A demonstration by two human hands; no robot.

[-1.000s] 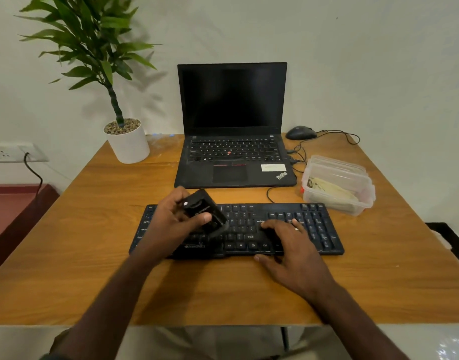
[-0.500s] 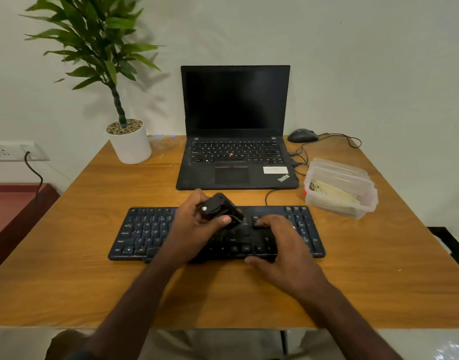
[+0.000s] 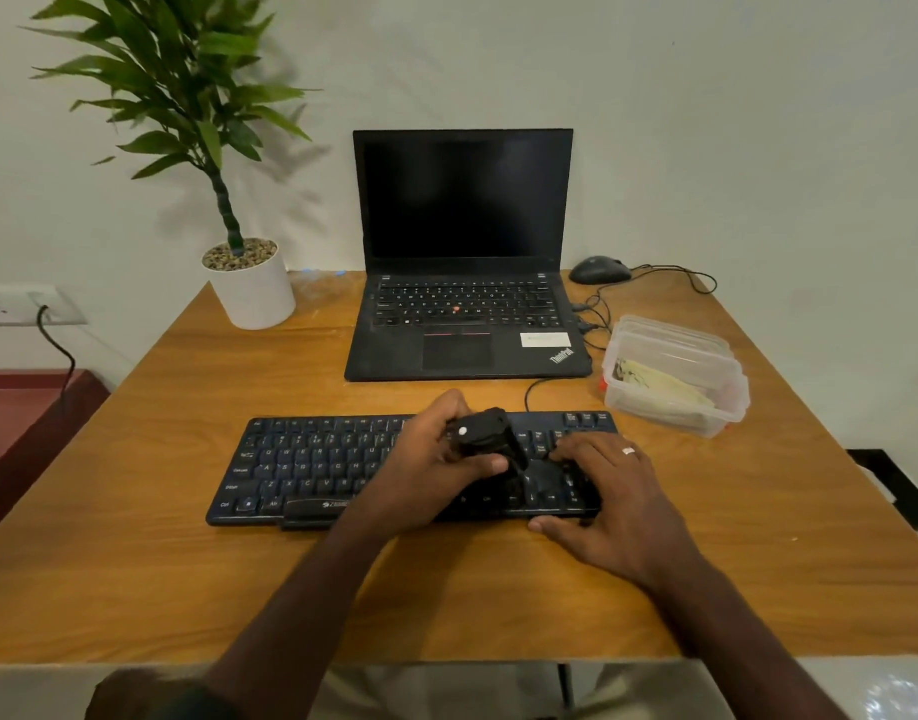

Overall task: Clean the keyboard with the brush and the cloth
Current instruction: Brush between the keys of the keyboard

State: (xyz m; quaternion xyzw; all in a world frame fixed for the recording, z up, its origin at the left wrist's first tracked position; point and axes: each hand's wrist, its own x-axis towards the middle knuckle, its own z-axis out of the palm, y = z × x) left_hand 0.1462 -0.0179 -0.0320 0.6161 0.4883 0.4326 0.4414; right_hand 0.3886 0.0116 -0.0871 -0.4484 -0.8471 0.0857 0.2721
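Note:
A black keyboard lies across the wooden desk in front of me. My left hand grips a black brush with a small white dot on its body, its bristle end down on the keys right of the middle. My right hand rests flat on the keyboard's right end, fingers spread over the keys and thumb at the front edge, a ring on one finger. A folded pale cloth lies inside a clear plastic box.
An open black laptop stands behind the keyboard. A potted plant is at the back left, a mouse with cables at the back right. The clear plastic box sits right of the laptop.
My left hand has carried the brush rightwards along the keys, from the left-middle towards the right part. My right hand has stayed on the keyboard's right end.

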